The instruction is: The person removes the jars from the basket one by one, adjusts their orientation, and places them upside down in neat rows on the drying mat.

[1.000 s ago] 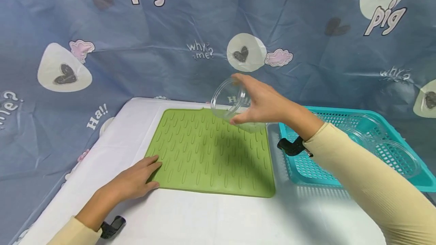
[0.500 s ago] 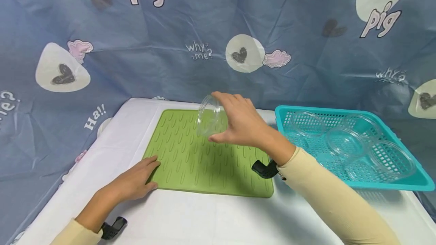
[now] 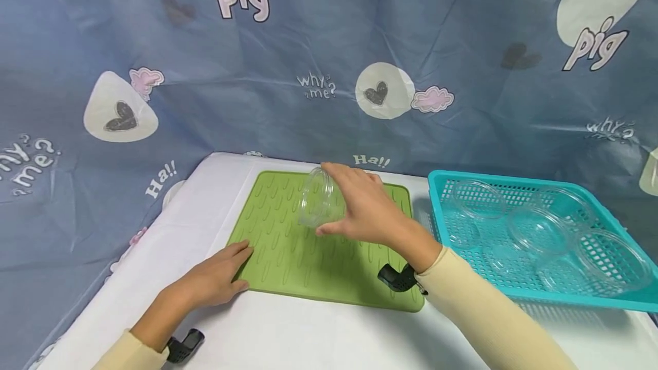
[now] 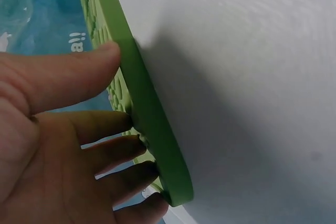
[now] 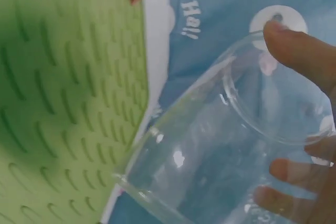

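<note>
My right hand [image 3: 367,213] grips a clear round plastic container [image 3: 315,201] above the middle of a green ribbed mat [image 3: 288,256]. The container is tipped on its side, its rim toward the left. In the right wrist view, thumb and fingers spread round the see-through container [image 5: 178,158], with the mat [image 5: 58,108] beyond it. My left hand [image 3: 216,278] rests at the mat's front left corner. Its fairly straight fingers and thumb touch the mat's edge [image 4: 149,124] in the left wrist view. Nothing is held in that hand [image 4: 58,150].
A turquoise mesh basket [image 3: 540,297] stands to the right of the mat, with several clear round containers [image 3: 540,233] in it. White cloth [image 3: 288,336] covers the table. Behind it hangs a blue printed curtain [image 3: 308,124].
My right hand has carried the container left and down, away from the basket side and nearer the mat. The left hand stays at the mat's corner. The head view has shifted slightly.
</note>
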### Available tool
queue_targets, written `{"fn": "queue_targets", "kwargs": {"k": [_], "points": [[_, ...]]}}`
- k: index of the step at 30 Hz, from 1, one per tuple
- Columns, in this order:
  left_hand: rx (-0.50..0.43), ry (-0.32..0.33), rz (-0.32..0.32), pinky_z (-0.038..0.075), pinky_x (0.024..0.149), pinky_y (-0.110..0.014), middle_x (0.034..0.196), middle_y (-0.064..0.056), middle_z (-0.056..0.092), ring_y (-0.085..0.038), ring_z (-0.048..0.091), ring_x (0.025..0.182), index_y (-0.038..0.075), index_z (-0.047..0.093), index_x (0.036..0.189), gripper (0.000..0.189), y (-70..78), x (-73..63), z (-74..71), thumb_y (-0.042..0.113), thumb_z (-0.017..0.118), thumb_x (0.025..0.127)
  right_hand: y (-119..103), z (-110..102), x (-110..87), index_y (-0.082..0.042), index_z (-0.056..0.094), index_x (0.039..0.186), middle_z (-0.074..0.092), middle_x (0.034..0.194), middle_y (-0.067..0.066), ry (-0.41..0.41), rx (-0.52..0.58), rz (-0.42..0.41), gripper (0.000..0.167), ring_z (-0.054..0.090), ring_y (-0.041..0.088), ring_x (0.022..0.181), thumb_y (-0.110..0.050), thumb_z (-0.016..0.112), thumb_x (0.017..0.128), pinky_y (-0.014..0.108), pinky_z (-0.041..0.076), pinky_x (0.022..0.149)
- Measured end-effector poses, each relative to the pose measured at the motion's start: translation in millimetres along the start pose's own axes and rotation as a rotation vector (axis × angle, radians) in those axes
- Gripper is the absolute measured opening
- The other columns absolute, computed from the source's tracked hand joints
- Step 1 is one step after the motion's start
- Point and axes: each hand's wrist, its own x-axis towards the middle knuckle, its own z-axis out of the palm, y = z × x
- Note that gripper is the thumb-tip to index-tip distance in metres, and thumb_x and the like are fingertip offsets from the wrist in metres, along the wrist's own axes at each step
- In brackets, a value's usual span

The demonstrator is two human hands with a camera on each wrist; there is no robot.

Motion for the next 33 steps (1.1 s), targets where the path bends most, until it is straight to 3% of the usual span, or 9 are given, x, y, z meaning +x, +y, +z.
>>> {"fn": "queue_targets", "kwargs": {"k": [4,16,26,33], "points": [[0.009,0.008,-0.011,0.035,0.116,-0.06,0.158,-0.024,0.033,-0.046,0.034,0.145,-0.006,0.042,0.146,0.068,2.3,-0.7,-0.9,0.022,0.07,0.09,3.7,8.0,-4.3,-0.017,0.022,0.158,0.044,0.156,0.004,0.006,-0.018,0.007,0.12,0.046,0.032,0.139,-0.064,0.083,0.067,0.06,0.039,0.112],[-0.001,-0.009,-0.023,0.038,0.113,-0.06,0.157,-0.023,0.035,-0.047,0.037,0.143,-0.005,0.045,0.144,0.069,-0.2,-0.2,-6.3,0.023,0.073,0.089,10.7,15.3,-8.9,-0.012,0.034,0.153,0.048,0.152,0.007,0.068,0.013,-0.05,0.111,0.047,0.03,0.139,-0.06,0.085,0.066,0.055,0.043,0.111],[-0.028,-0.016,-0.019,0.039,0.113,-0.06,0.156,-0.024,0.037,-0.047,0.039,0.141,-0.005,0.046,0.143,0.068,5.9,3.3,-4.6,0.021,0.074,0.087,23.2,14.1,-21.7,-0.016,0.03,0.156,0.042,0.157,0.002,0.043,0.164,0.0,0.111,0.041,0.027,0.144,-0.056,0.086,0.068,0.052,0.033,0.121],[-0.042,-0.003,-0.018,0.039,0.113,-0.06,0.157,-0.023,0.037,-0.046,0.039,0.142,-0.004,0.047,0.143,0.067,4.1,0.7,-2.2,0.021,0.074,0.087,30.4,3.5,-34.2,-0.016,0.027,0.157,0.039,0.158,0.002,0.025,0.169,-0.01,0.112,0.038,0.028,0.146,-0.056,0.085,0.07,0.054,0.032,0.12]]}}
